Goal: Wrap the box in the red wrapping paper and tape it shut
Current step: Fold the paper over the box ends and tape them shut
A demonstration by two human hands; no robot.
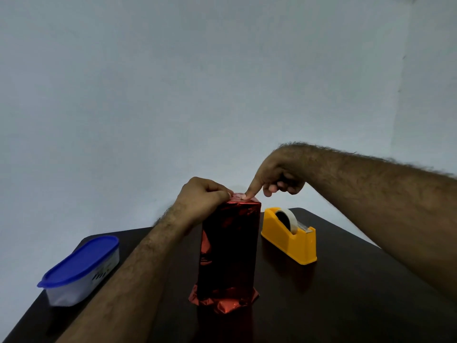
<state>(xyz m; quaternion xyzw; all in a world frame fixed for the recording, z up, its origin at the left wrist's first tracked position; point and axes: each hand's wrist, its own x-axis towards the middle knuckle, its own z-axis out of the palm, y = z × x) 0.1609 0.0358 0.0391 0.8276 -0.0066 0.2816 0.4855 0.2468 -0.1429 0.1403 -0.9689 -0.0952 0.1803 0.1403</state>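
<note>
A person's left hand (204,194) pinches the top fold of the red-wrapped box (230,248), upright beside the yellow tape dispenser (289,237); the right hand (274,179) presses with one fingertip, its other fingers curled. The bottom flaps likely come next.

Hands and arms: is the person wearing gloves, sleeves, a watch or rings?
No. The left hand and right hand are bare, with no gloves, and no rings show. Both forearms are bare and hairy as far as the picture shows, with no sleeves, watch or bracelet in view.
</note>
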